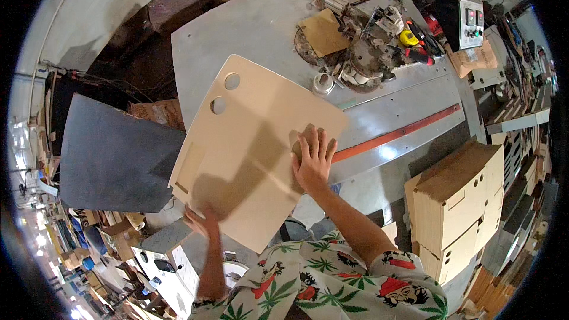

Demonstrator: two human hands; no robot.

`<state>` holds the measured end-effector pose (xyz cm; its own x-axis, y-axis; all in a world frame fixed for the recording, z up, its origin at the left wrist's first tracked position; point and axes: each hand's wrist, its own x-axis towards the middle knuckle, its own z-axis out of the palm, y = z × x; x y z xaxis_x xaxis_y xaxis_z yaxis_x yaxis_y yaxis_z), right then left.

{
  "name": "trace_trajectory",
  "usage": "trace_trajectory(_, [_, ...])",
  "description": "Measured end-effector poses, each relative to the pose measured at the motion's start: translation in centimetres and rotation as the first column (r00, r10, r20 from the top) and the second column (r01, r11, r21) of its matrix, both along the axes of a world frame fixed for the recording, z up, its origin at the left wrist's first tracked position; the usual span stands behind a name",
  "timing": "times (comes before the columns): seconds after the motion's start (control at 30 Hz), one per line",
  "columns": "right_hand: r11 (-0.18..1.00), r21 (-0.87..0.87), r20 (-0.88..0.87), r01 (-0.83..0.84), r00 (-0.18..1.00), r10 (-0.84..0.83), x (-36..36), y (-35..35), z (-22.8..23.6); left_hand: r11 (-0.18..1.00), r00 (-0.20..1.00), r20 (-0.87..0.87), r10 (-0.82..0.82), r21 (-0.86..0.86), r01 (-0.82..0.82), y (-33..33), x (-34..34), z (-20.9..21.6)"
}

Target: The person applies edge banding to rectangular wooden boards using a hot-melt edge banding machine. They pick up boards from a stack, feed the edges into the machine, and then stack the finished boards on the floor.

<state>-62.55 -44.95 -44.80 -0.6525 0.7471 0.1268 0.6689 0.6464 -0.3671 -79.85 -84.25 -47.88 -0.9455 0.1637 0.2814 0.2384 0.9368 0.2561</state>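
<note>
A beige board (255, 136) lies slanted in front of me, its upper part over the grey metal tabletop. It has two round holes near the upper left corner and a narrow slot near the left edge. My right hand (313, 160) rests flat on the board toward its right side, fingers spread. By the board's lower left edge is my left hand (203, 221), slightly blurred, its fingers stretched out along the edge. Shadows fall across the board's face.
The grey metal table (237, 32) carries a greasy machine head (373, 53), a small metal cup (323, 83) and a yellow tape measure (408, 37). A red-brown strip (397, 133) runs along it. Stacked beige boards (459, 207) stand at right; a dark panel (118, 154) at left.
</note>
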Motion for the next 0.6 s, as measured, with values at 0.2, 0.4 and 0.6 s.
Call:
trace_trajectory(0.2, [0.998,0.031,0.002,-0.046,0.999,0.046,-2.5,0.0,0.4,0.95,0.916,0.252,-0.311,0.092,0.298,1.3,-20.3,2.6])
trace_trajectory(0.4, [0.997,0.033,0.011,-0.065,0.998,0.064,-4.0,-0.2,0.2,0.888,0.724,0.522,-0.452,0.34,0.309,-1.6,-23.6,1.1])
trace_trajectory(0.6, [0.994,0.014,0.027,-0.108,0.994,0.108,-5.5,-0.8,0.1,0.897,0.627,0.642,-0.441,0.312,0.312,-7.9,-22.8,1.7])
